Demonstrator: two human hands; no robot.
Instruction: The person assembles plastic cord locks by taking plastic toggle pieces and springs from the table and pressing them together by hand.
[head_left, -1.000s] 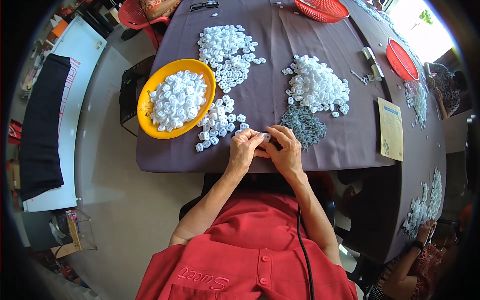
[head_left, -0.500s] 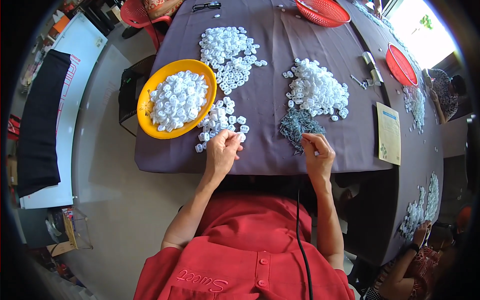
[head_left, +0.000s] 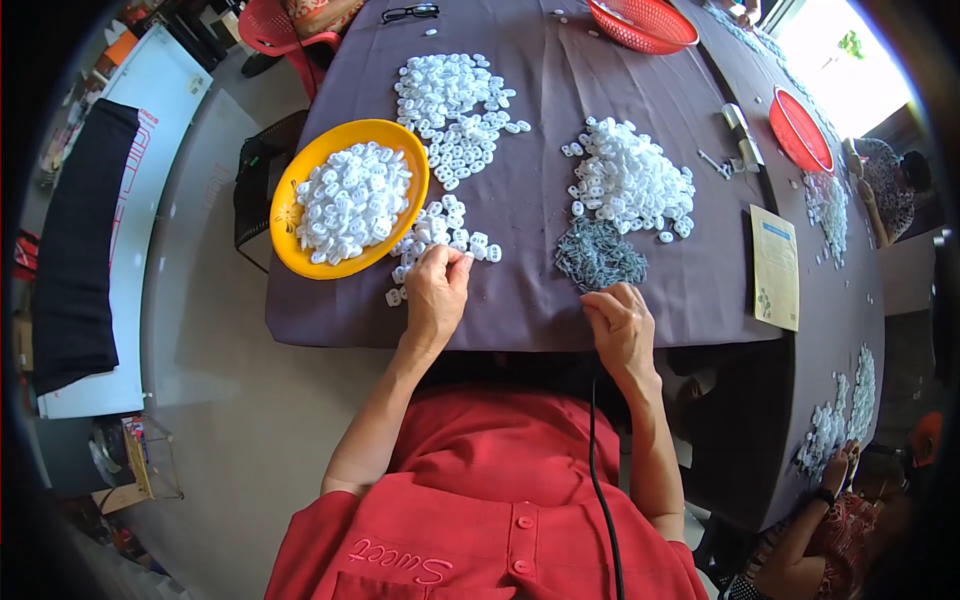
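Observation:
My left hand [head_left: 436, 295] is closed in a pinch at the near edge of a loose group of small white plastic pieces [head_left: 445, 222], which show dark holes. Whether a white piece sits between its fingertips is hard to tell. My right hand [head_left: 624, 326] is also pinched, just on the near side of a heap of thin grey nail-like pins [head_left: 598, 255]. What its fingers hold, if anything, is too small to see. Behind the pins lies a large heap of white pieces [head_left: 632, 178]. A yellow bowl [head_left: 282, 222] full of white pieces stands left of my left hand.
Another white heap [head_left: 450, 95] lies beyond the bowl. Farther off are eyeglasses [head_left: 410, 13], a red basket [head_left: 650, 38] and a second red basket [head_left: 800, 135]. A yellowish booklet [head_left: 775, 268] lies at right. Other people sit along the right side. A black cord [head_left: 598, 460] hangs over my front.
My left hand has shifted slightly left and away from me, to the white pieces. The right hand has drawn back from the pins, a little toward me and left.

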